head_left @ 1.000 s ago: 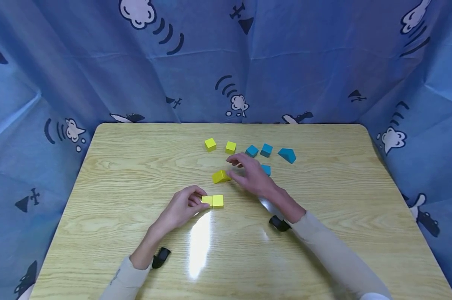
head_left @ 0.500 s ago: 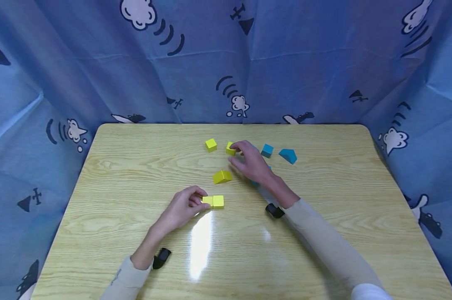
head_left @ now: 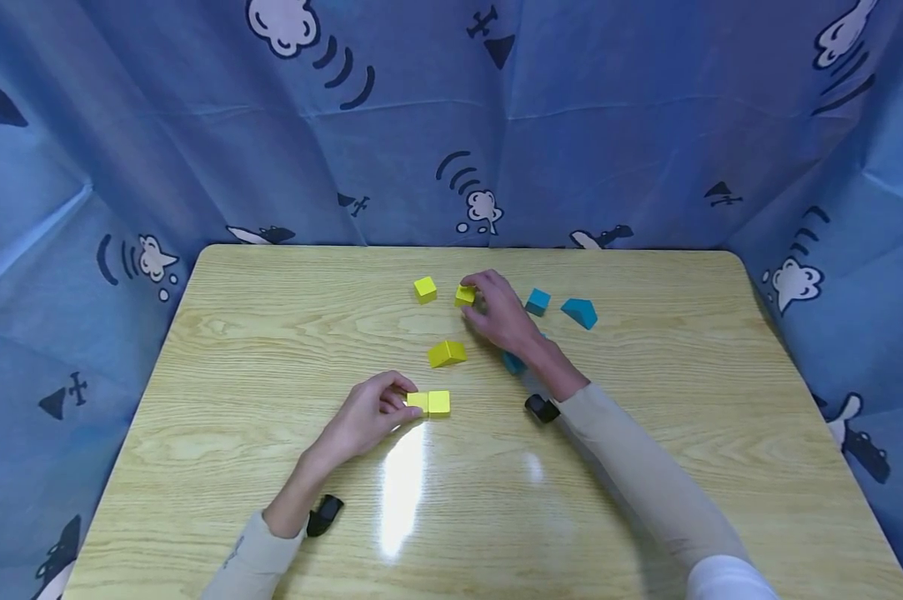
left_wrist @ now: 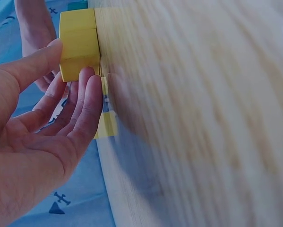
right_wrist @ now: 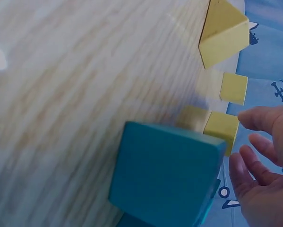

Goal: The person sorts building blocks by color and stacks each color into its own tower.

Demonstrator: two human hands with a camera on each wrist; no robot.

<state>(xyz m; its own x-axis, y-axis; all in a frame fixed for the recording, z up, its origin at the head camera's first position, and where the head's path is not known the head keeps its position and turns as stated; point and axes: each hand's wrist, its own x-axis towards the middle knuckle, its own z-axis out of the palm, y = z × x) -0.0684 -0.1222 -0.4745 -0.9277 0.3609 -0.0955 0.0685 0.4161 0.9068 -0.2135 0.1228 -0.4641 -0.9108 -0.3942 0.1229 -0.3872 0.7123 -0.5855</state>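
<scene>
Pinching the left yellow cube (head_left: 417, 400) with my left hand (head_left: 363, 417), thumb against one side; it sat flush beside a second yellow cube (head_left: 439, 404) on the counter (head_left: 233, 350). My right hand (head_left: 500, 315) was partly open, thumb and fingers set about the far yellow cube (head_left: 464, 297); contact could not be told. A yellow wedge (head_left: 447, 354) lay between the two hands. Another yellow cube (head_left: 424, 290) stood left of the far one; a blue cube (head_left: 538, 302) and blue wedge (head_left: 579, 313) lay right.
</scene>
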